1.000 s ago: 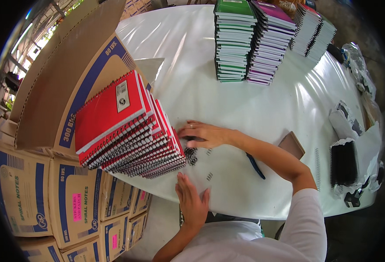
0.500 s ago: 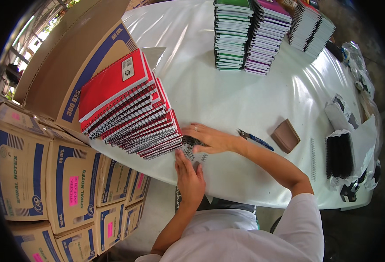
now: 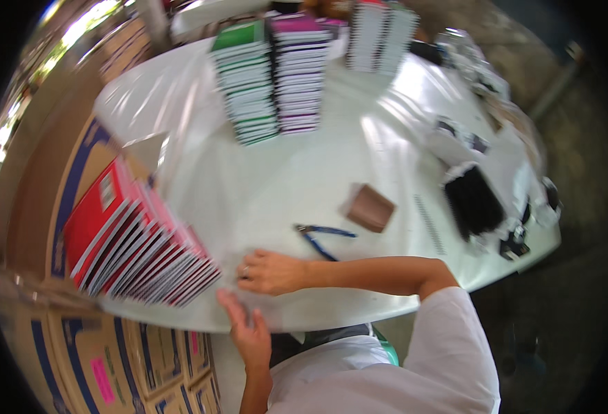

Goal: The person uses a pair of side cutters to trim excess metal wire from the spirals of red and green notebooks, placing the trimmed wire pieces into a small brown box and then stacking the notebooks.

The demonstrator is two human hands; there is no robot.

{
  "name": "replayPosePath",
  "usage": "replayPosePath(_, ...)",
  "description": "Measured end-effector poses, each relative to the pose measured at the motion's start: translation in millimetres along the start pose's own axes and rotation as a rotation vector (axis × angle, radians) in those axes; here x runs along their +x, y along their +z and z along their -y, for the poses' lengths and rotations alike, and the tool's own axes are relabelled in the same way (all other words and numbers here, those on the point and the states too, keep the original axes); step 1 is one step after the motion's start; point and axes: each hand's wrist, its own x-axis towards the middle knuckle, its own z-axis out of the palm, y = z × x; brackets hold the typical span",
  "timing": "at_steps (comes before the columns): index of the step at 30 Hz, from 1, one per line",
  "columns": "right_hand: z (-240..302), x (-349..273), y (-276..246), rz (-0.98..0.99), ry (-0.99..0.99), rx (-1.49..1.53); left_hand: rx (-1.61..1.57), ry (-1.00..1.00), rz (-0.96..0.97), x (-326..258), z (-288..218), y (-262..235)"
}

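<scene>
In the head view, holds the right hand [image 3: 271, 272] palm-down, low over the white table [image 3: 249, 186], with fingers curled and close together; cannot tell of contact below or of anything pinched beneath. Extends the left hand [image 3: 251, 338] at the near edge, with fingers close together and thumb spread away, gripping nothing visible, perhaps to guard that edge. Just left of both, shows the red notebooks [image 3: 142, 245] in a leaning stack, likely set beside the open carton [image 3: 38, 186] for a short reach. Farther up, shows the pliers [image 3: 330, 231] with handles parted, near the brown block [image 3: 371, 209], apparently parked aside yet handy. To the right, shows a loose coil [image 3: 428, 224] near the black coils [image 3: 474, 201] in torn wrapping [image 3: 514, 162], probably left open for easy access. At the far side, shows green notebooks [image 3: 249, 90] and purple notebooks [image 3: 298, 79] in neighbouring stacks, seemingly sorted by colour.
</scene>
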Motion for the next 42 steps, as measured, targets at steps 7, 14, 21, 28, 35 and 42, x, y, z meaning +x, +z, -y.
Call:
replayPosePath(7,-42,-16,-52,0.054,0.437,0.159,0.252,0.148,0.146,12,-17,16)
replayPosePath(14,-215,-203,-274,-0.189,1.043,-0.164,0.414,0.236,0.264,22,-26,26)
replayPosePath(21,-216,-346,-336,0.105,1.747,-0.326,0.489,0.264,0.174,5,1,10)
replayPosePath(28,-207,-351,-368,0.209,1.341,-0.523,0.556,0.042,-0.412,-3,25,-45)
replayPosePath(35,-88,-165,-230,-0.081,0.952,-0.272,0.595,-0.072,-0.299,36,85,-112)
replayPosePath(42,26,-79,-95,0.227,0.865,-0.205,0.829,0.001,-0.35,66,90,-102)
